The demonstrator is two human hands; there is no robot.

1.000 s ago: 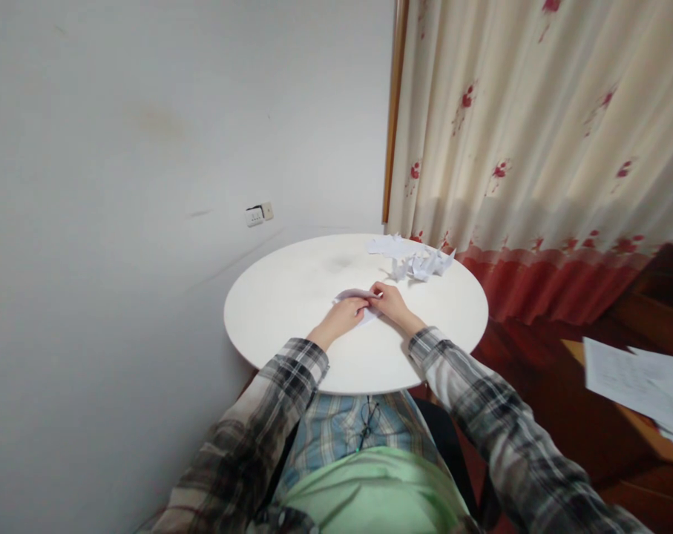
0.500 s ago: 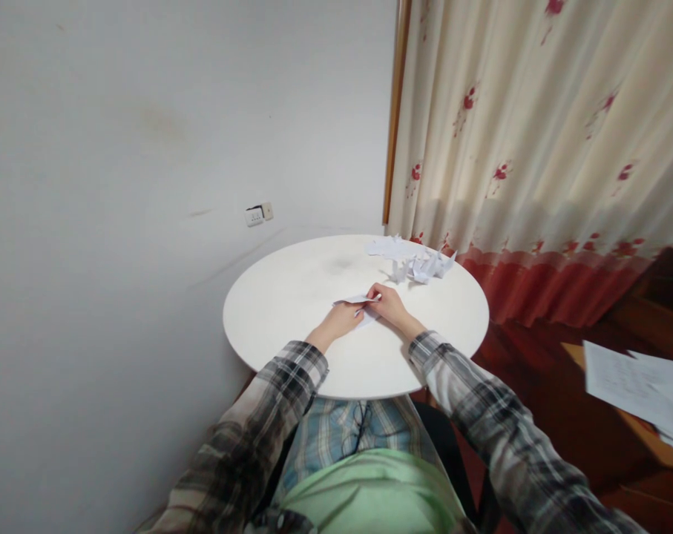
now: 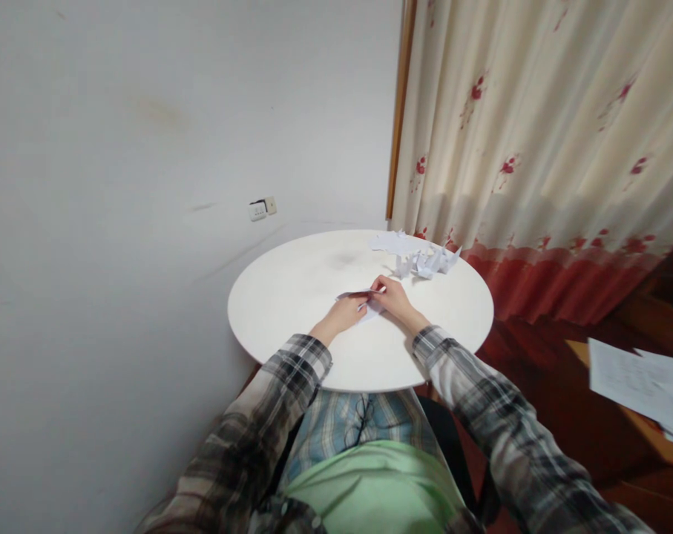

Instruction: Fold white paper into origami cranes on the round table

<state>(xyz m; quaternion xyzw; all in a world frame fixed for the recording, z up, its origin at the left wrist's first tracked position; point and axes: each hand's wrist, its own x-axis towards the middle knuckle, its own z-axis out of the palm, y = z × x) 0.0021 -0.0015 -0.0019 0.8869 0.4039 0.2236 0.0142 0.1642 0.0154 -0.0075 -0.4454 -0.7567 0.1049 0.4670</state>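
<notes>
A small folded white paper (image 3: 358,295) lies near the middle of the round white table (image 3: 291,297). My left hand (image 3: 344,315) rests on the paper's near side with fingers curled, pressing it down. My right hand (image 3: 390,294) pinches the paper's right end between thumb and fingers. The two hands nearly touch over the paper. Much of the sheet is hidden beneath them. Both arms wear plaid sleeves.
Several folded white paper figures (image 3: 428,262) and a loose sheet (image 3: 389,242) sit at the table's far right edge. A floral curtain (image 3: 536,148) hangs behind. The wall (image 3: 147,185) with a socket (image 3: 261,208) is at left. Papers (image 3: 637,386) lie on a wooden surface at right.
The paper's flap has been folded flatter and narrower under my fingers. My hands stay in nearly the same place; the camera shifted slightly.
</notes>
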